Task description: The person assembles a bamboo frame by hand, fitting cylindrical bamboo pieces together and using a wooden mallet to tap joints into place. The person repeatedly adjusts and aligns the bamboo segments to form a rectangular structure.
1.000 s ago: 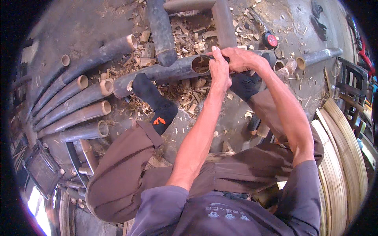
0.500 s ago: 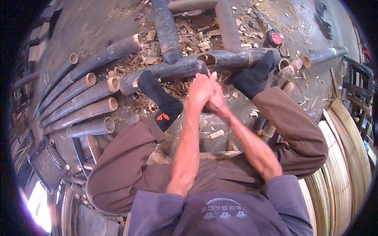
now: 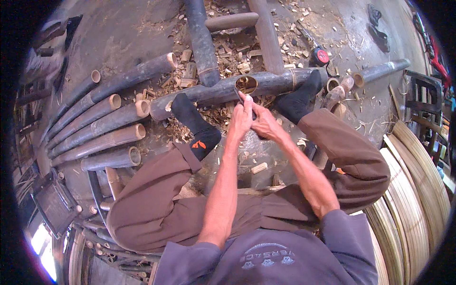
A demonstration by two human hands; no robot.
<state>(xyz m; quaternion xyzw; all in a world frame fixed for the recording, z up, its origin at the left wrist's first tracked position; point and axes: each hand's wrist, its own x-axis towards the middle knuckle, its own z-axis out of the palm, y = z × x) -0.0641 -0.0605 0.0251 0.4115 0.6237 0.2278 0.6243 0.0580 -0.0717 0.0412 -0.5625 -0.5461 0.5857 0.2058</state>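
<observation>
A dark bamboo pole (image 3: 213,92) lies across in front of me, with a round hole (image 3: 247,85) cut in its side near the middle. My left hand (image 3: 242,115) and my right hand (image 3: 267,124) are closed together just on the near side of this hole. Between them they grip a dark-bladed knife (image 3: 240,97); its tip is at the hole's near left rim, and most of the handle is hidden by my fingers. My black-socked feet, the left foot (image 3: 190,114) and the right foot (image 3: 304,97), press on the pole either side of the hole.
Two bamboo legs joined by a rung (image 3: 232,22) run away from the pole. Several cut bamboo poles (image 3: 102,135) fan out at left. A red-and-black tape measure (image 3: 320,57) lies beyond my right foot. Wood chips litter the floor; pale bamboo strips (image 3: 418,180) are stacked at right.
Both hands have drawn back toward me from the hole with the knife, uncovering more of the opening. The view has shifted slightly.
</observation>
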